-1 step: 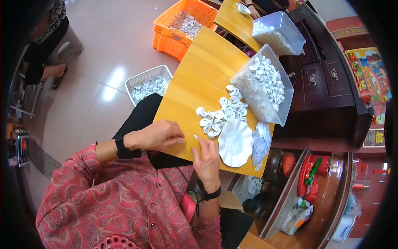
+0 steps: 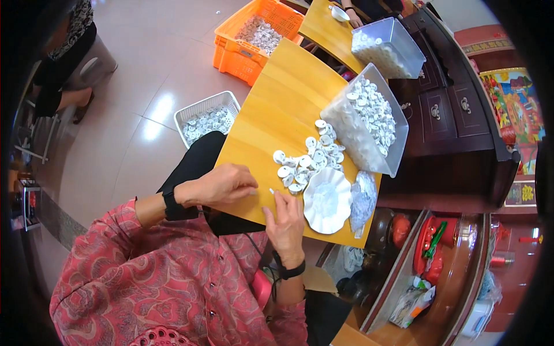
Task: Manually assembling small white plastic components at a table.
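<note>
Over the near left edge of the yellow wooden table (image 2: 288,75), my left hand (image 2: 222,184) is closed, its fingers curled inward; whatever they hold is hidden. My right hand (image 2: 284,222) is at the near edge, thumb apart from its fingers, with no held thing visible. Its fingertips are next to a tiny white piece (image 2: 272,191) on the tabletop. Beyond it lies a pile of small round white plastic parts (image 2: 311,158) with dark centres. A white bowl with a wavy rim (image 2: 309,216) stands right of my right hand, with small pale pieces inside.
A clear plastic bin (image 2: 363,147) of white parts stands behind the pile, and a clear bag (image 2: 362,199) beside the bowl. A white basket (image 2: 193,109) and an orange crate (image 2: 239,66) stand left of the table. Another person's hand (image 2: 354,18) is at the far table.
My right hand has shifted very slightly left, its fingertips closer to the tiny white piece. My left hand stays curled in nearly the same place.
</note>
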Motion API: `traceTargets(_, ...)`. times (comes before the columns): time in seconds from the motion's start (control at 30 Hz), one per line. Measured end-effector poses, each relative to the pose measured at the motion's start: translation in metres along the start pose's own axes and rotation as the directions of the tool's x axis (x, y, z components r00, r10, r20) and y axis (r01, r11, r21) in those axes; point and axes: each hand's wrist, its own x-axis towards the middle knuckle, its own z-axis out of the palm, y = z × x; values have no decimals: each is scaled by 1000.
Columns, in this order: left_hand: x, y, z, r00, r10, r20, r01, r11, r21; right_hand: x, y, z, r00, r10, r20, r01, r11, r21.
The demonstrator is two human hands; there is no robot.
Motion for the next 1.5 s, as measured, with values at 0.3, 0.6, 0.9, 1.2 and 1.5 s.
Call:
traceTargets(0.3,50,-29,20,971,35,-235,13,980,198,-11,-7,9,998,-55,43,62,984,-169)
traceTargets(0.6,74,-31,26,998,58,4,-56,934,352,-27,-16,6,995,-92,33,95,988,-120)
traceTargets(0.9,58,-33,14,998,32,-45,-19,965,260,-41,-8,26,963,-206,-171,211,978,8)
traceTargets(1.2,25,-4,-4,895,-321,309,367,141,-919,-26,-21,17,967,176,-182,-96,920,380)
traceTargets(1.5,11,-13,21,941,-204,270,225,-222,-949,18,-47,-3,870,459,-180,-184,641,745)
